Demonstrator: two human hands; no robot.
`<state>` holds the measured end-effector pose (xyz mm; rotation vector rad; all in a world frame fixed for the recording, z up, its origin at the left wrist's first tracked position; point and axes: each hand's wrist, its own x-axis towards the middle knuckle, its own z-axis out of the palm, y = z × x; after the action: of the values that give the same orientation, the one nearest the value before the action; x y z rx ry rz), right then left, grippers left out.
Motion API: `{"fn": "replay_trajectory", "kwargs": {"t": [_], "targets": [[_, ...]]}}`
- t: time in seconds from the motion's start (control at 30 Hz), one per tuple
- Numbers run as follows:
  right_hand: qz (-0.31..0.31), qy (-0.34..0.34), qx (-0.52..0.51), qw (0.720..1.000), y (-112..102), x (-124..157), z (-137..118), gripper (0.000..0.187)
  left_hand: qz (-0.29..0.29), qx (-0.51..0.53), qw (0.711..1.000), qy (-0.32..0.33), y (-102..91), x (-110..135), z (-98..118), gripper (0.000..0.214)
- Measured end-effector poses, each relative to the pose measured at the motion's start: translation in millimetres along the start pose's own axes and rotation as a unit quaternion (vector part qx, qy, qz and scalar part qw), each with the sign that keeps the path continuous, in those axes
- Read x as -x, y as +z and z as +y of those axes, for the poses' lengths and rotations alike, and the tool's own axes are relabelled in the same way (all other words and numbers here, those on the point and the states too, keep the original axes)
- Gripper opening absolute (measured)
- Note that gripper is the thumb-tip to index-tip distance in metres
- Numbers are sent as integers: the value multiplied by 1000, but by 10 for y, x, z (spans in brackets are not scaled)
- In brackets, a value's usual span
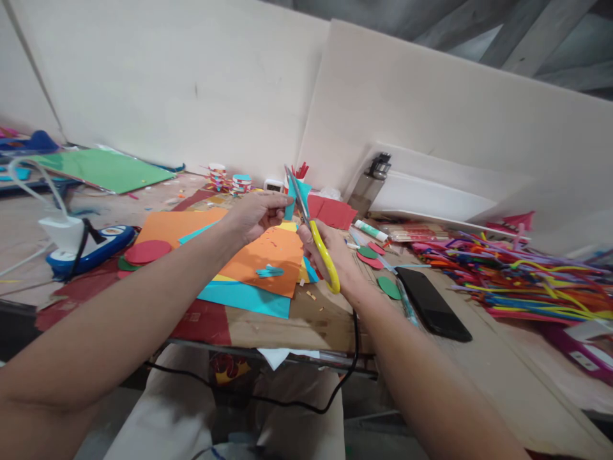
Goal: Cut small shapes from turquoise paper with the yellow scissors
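Observation:
My left hand (262, 216) pinches the left edge of a small piece of blue paper (290, 207), held up over the table. In my right hand (330, 252) is a pair of scissors (327, 259) with yellow handles, its blades pointing up and lying across the blue paper. Below the hands, orange sheets (275, 252) lie stacked on yellow and blue sheets (249, 299). Several thin blue paper strips (269, 271) rest on top of the orange paper.
Red and green paper circles (148, 251) lie at left beside a blue power strip (90, 252). To the right are a glue stick (371, 230), a black phone (433, 303) and many coloured pipe cleaners (522, 275). A bottle (368, 185) stands against the white board behind.

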<state>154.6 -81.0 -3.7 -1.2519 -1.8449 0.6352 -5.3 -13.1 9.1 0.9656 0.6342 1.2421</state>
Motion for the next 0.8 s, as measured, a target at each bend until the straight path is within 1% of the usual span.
{"fn": "replay_trajectory", "kwargs": {"t": [0.5, 0.8], "targets": [[-10, 4, 3, 1000, -26, -14, 33, 41, 5, -17, 1000, -6, 4, 14, 47, 6], [-14, 15, -1, 1000, -40, -6, -12, 40, -19, -50, 999, 3, -59, -22, 70, 10]]}}
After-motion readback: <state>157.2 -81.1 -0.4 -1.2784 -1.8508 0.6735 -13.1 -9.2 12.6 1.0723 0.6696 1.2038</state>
